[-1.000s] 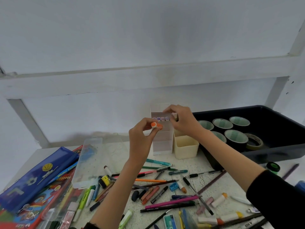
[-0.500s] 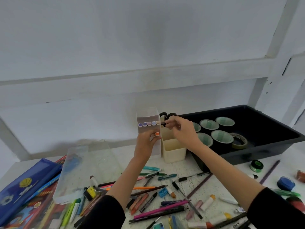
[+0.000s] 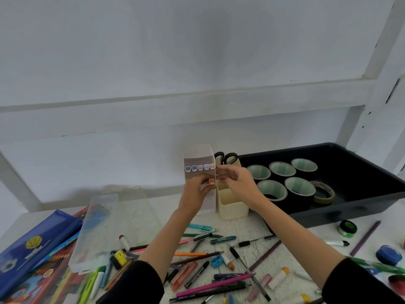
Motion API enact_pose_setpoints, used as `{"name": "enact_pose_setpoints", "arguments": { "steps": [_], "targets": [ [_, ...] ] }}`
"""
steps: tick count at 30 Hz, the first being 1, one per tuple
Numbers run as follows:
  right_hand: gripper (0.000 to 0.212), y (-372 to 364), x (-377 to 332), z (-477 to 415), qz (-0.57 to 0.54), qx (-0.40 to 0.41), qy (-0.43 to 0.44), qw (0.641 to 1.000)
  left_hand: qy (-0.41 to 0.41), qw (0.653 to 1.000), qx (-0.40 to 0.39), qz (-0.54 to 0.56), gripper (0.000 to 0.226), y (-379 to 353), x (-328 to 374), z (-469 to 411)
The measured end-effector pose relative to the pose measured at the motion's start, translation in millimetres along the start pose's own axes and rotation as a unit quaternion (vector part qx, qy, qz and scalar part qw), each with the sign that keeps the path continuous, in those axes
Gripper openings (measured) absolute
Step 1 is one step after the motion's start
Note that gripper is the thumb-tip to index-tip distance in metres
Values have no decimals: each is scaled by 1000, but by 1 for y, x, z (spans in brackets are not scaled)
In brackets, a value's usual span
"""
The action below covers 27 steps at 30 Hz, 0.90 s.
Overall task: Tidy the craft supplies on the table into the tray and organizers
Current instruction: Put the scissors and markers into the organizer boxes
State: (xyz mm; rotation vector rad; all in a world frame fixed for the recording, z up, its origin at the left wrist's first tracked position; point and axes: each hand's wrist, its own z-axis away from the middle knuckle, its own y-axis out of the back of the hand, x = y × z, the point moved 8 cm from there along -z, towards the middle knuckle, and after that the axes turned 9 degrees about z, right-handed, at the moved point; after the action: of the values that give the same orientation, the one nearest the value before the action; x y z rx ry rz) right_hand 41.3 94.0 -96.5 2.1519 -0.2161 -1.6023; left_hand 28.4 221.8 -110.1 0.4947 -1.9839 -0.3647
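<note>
Black sleeves [image 3: 135, 284], bare forearms [image 3: 163, 238].

Orange-capped marker [image 3: 211, 181] in left hand [image 3: 198, 191]

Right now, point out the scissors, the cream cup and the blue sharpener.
scissors [image 3: 231, 154], head view, top of right handle loop.
cream cup [image 3: 230, 205], head view, front wall.
blue sharpener [image 3: 216, 261], head view, its body.

I'm holding an orange-capped marker [image 3: 211, 181] against the upright clear organizer [image 3: 198, 153], just under its row of pastel caps [image 3: 200, 167].
</note>
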Motion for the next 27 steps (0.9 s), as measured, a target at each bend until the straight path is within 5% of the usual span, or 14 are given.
{"name": "enact_pose_setpoints", "arguments": {
  "steps": [4, 10, 21, 27],
  "targets": [
    [47, 3, 3, 8, 35, 35, -18, 999, -20, 996, -18, -79, 46, 3, 16, 17],
    [37, -5, 1, 39, 7, 57, -24, 998, -15, 993, 112, -32, 26, 69, 31, 72],
    [23, -122, -30, 109, 41, -143, 26, 988, 194, 974, 97, -72, 12, 165, -8, 188],
    [21, -200, -31, 157, 260, -305, 166, 901, 285, 948, 9, -144, 6, 168, -30, 247]
  ]
}}
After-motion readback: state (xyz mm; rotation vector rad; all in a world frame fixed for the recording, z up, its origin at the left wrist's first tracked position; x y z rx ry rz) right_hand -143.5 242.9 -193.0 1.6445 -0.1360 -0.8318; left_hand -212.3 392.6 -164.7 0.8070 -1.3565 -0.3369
